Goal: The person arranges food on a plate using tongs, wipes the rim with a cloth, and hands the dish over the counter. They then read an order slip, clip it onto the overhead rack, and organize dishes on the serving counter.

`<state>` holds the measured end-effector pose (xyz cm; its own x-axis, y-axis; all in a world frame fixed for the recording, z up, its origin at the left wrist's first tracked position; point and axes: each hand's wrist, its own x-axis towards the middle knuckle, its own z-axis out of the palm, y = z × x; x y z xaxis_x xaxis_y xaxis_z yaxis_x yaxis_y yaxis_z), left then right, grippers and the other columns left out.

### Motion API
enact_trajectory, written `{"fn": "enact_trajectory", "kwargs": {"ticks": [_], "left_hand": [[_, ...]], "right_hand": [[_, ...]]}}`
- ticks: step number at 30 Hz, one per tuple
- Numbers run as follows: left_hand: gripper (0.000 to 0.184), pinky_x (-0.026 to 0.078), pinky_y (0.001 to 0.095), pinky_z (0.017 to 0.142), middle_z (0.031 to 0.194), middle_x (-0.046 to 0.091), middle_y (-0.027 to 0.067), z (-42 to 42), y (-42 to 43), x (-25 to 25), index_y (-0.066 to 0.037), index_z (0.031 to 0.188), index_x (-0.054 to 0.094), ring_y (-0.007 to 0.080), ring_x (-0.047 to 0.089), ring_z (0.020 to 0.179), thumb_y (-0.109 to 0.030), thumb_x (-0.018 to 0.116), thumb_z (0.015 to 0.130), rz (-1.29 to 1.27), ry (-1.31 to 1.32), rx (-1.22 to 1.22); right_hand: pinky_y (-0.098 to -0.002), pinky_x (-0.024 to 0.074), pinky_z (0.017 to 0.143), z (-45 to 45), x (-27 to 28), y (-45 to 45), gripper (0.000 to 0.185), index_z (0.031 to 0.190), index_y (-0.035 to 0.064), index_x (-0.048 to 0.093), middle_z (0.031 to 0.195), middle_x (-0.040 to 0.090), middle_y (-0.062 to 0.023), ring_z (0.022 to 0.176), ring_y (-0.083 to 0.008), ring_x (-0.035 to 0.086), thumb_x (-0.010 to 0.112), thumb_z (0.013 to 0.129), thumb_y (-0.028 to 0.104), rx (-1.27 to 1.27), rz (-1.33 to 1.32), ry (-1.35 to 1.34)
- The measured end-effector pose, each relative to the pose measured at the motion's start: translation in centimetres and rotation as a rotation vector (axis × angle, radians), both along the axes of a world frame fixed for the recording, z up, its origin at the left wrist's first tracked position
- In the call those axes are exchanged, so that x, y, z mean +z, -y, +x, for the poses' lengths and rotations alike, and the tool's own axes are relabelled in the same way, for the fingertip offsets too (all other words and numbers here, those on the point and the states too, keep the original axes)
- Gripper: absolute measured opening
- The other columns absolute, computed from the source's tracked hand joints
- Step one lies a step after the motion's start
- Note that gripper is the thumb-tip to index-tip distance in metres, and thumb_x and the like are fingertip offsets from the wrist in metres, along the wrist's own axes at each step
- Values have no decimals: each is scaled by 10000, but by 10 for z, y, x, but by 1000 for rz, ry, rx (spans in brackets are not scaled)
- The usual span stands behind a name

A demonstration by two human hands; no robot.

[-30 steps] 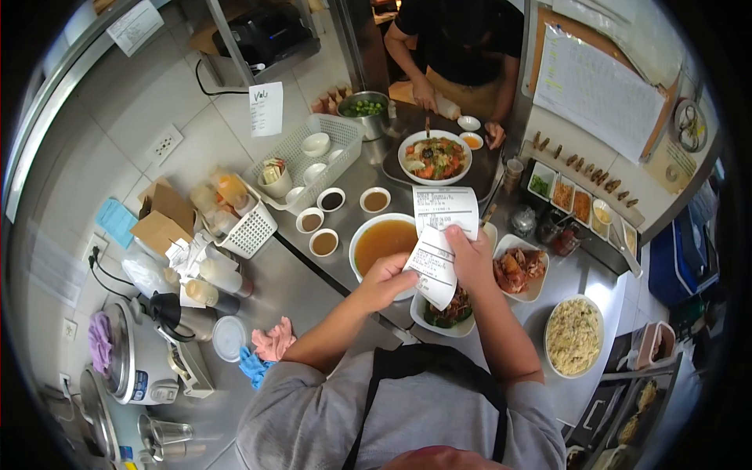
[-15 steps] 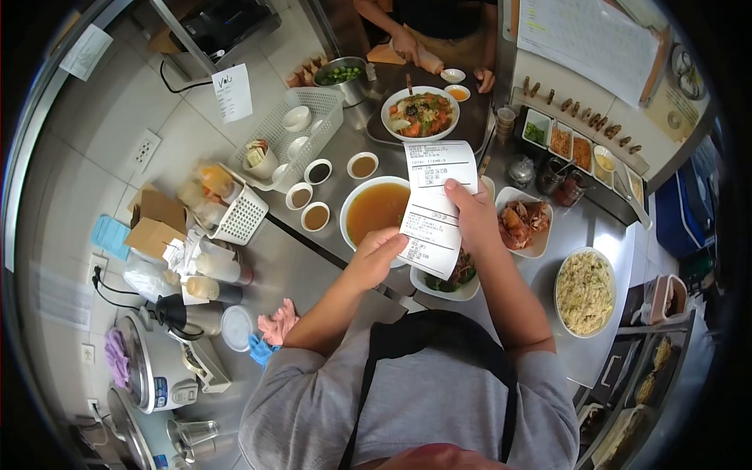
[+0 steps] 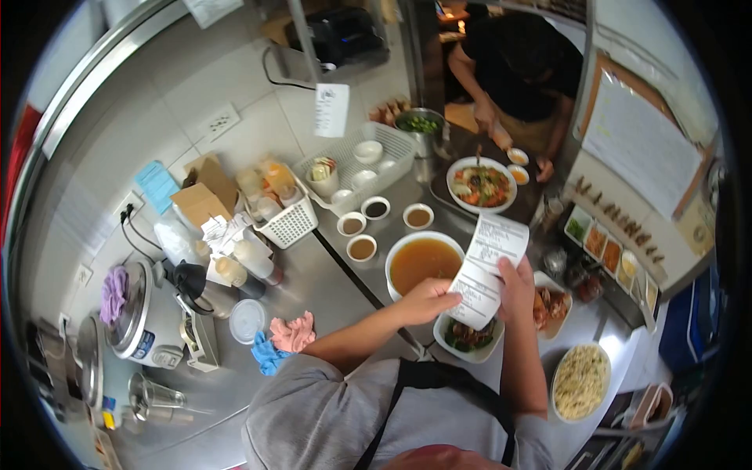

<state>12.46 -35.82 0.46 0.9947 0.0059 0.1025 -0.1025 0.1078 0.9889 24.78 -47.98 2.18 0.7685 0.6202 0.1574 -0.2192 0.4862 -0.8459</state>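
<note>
A long printed receipt point(image 3: 487, 266) is held up over the counter between my two hands. My left hand point(image 3: 429, 301) pinches its lower left edge. My right hand point(image 3: 515, 288) grips the right edge, thumb on the print. Behind the paper, to the left, stands a white bowl of brown soup point(image 3: 423, 265). Under the receipt's lower end sits a bowl of dark leafy greens point(image 3: 468, 343), partly covered. Beside my right hand is a dish of reddish meat point(image 3: 551, 307), partly hidden by that hand. An oval plate of fried rice point(image 3: 580, 382) lies farther right.
Across the counter, a person in a black top point(image 3: 517, 66) holds a bottle over small sauce cups. A bowl of stew point(image 3: 481, 186) stands on a tray there. Several sauce cups point(image 3: 362, 248), a white basket point(image 3: 291, 222) and crumpled cloths point(image 3: 291, 332) lie left.
My view has swung up and to the left, so the counter things appear lower and farther right. Both hands still hold the receipt. The person opposite has come more into view.
</note>
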Motion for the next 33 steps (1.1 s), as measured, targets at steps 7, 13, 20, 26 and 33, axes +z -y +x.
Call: {"fn": "enact_trajectory", "kwargs": {"ticks": [7,13,20,26,33], "left_hand": [[226,408,235,731,906,572,26,1,-2,-4,27,978,533,73,506,824,-127,426,852,62,11,18],[229,413,244,705,862,576,37,3,-1,-7,30,961,536,79,507,789,-133,429,841,109,19,45],[213,416,246,658,810,579,32,6,-1,-13,27,918,548,76,505,737,-133,434,835,125,1,74],[201,415,243,655,804,580,32,7,-5,-17,26,899,554,73,504,733,-132,451,830,160,12,103],[228,409,227,704,882,577,20,8,-6,-13,18,982,538,63,501,796,-142,457,841,231,-2,32]], "right_hand": [[-250,407,780,-2,-2,2,244,1062,5,446,1013,535,-72,884,-128,520,452,827,74,-11,9,64],[-249,405,782,-2,-3,7,247,1058,10,453,1009,536,-68,883,-124,518,471,823,84,6,32,107],[-248,407,778,0,-12,11,244,1050,10,465,999,542,-68,876,-120,521,482,811,61,-10,31,105],[-249,408,779,0,-7,14,242,1046,9,467,996,545,-70,874,-120,524,480,808,51,-30,47,106],[-250,408,779,0,-15,12,232,1038,15,474,994,546,-66,865,-122,527,486,815,77,-26,59,92]]}}
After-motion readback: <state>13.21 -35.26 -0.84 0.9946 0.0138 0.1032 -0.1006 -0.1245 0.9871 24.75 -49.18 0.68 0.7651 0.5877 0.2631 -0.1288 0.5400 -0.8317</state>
